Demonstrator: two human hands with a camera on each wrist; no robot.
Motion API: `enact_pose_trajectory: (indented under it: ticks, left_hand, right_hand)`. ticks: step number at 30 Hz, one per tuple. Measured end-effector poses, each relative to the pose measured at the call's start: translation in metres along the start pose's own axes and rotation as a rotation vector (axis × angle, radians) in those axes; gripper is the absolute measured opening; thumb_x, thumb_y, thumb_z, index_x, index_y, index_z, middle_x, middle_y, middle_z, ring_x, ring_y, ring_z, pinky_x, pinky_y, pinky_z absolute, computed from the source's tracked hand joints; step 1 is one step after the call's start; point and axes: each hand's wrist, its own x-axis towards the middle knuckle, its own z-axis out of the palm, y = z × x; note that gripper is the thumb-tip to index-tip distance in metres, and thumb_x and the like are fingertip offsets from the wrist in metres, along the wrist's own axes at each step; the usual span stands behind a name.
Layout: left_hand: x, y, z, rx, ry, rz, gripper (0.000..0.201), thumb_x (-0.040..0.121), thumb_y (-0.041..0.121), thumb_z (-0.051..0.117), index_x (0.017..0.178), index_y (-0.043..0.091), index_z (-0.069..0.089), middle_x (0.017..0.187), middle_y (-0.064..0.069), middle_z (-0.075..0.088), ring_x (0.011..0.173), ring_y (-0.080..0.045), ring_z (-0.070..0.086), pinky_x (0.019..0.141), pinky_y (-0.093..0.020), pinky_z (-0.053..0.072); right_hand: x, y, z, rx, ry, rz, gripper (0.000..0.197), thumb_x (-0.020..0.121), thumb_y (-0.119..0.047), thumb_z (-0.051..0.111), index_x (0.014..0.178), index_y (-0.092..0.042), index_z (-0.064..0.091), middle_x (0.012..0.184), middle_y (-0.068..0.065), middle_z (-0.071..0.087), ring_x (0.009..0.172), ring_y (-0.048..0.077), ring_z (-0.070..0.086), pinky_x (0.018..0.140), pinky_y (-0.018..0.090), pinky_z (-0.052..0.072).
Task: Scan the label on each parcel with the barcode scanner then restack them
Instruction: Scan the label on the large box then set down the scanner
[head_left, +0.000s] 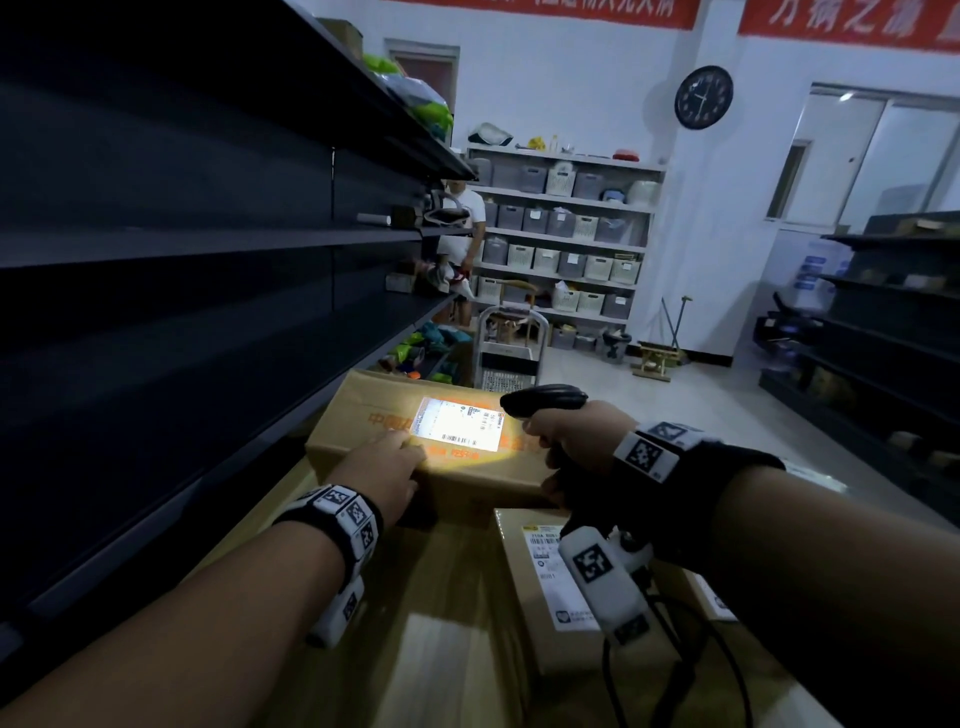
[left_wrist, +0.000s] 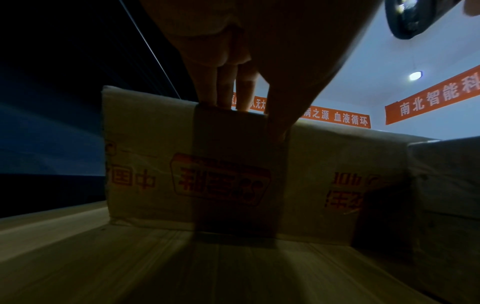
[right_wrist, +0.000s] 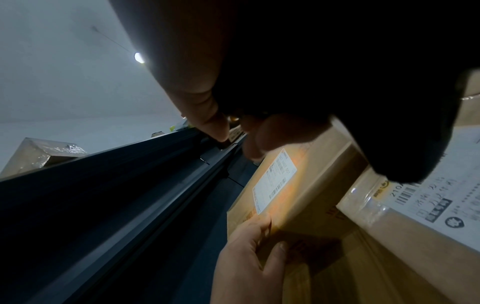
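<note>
Your left hand (head_left: 385, 467) pinched the parcel (head_left: 363, 410) by its near top edge, at the big carton's (head_left: 447, 597) far-left corner. Your right hand (head_left: 571, 434) gripped the barcode scanner (head_left: 543, 400), its light flooding the label (head_left: 460, 423). Holding both steady, beam across the barcode, looked wisest.

Black wristbands (head_left: 337, 519) with white square-code tags (head_left: 647, 449)

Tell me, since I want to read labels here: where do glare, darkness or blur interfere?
Head view: light from the scanner bleaches the label on the parcel, and the shelving is near black. Left wrist view: dim, the parcel's side print barely legible. Right wrist view: the right hand and scanner blot out the upper right; the label is lit but small and skewed.
</note>
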Motion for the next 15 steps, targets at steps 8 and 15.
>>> enact_pose_trajectory:
  ticks: [8,15]
  left_hand:
    - [-0.003,0.007,-0.006,-0.025,0.002,-0.026,0.047,0.102,0.026,0.067,0.149,0.026,0.059,0.165,-0.002,0.046,0.147,-0.026,0.050,0.121,-0.048,0.048]
    - [-0.005,0.010,-0.008,-0.003,-0.005,-0.024,0.051,0.102,0.028,0.069,0.152,0.026,0.058,0.165,-0.001,0.046,0.146,-0.026,0.051,0.120,-0.047,0.049]
  right_hand:
    - [0.000,0.000,-0.007,0.141,0.004,0.033,0.023,0.091,-0.024,0.080,0.098,-0.006,0.067,0.073,0.011,0.064,0.052,0.029,0.068,0.055,0.035,0.058]
    - [-0.002,0.004,-0.012,0.177,-0.010,0.058,0.021,0.093,-0.022,0.078,0.098,-0.007,0.066,0.070,0.009,0.062,0.052,0.027,0.066,0.053,0.032,0.057]
